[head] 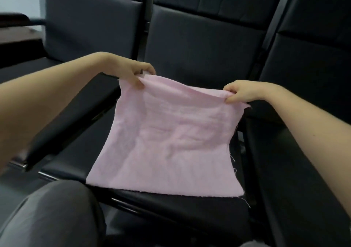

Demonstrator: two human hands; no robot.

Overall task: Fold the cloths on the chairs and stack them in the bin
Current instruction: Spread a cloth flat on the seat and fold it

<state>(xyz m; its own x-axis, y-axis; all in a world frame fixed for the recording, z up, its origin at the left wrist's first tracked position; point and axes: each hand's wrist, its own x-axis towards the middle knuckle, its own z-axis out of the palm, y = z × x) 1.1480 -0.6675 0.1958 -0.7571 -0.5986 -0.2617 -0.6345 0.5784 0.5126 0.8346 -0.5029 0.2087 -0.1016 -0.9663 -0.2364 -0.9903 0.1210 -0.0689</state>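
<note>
At the far left, at 9 o'clock, a black armrest slants down toward the person's grey trouser knee at 7 o'clock. Next comes the left hand, with its thumb and fingers pinching the far left corner of the pink cloth. The cloth is in the middle, spread over the black chair seat. Its near edge lies flat along the front of the seat at 6 o'clock. Its far edge is lifted up off the seat toward 12 o'clock, and it sags a little between the two hands. The right hand, at 2 o'clock from the cloth's middle, pinches the far right corner the same way. I think both far corners are held so the top edge can come over toward 6 o'clock and meet the near edge, which would make the first fold. The near part rests on the seat, so that edge likely won't slip. The cloth looks almost square, so I cannot pick a long side for sure. The lifted edge runs from 10 o'clock to 3 o'clock, tipped lower on the right. No bin shows here.
</note>
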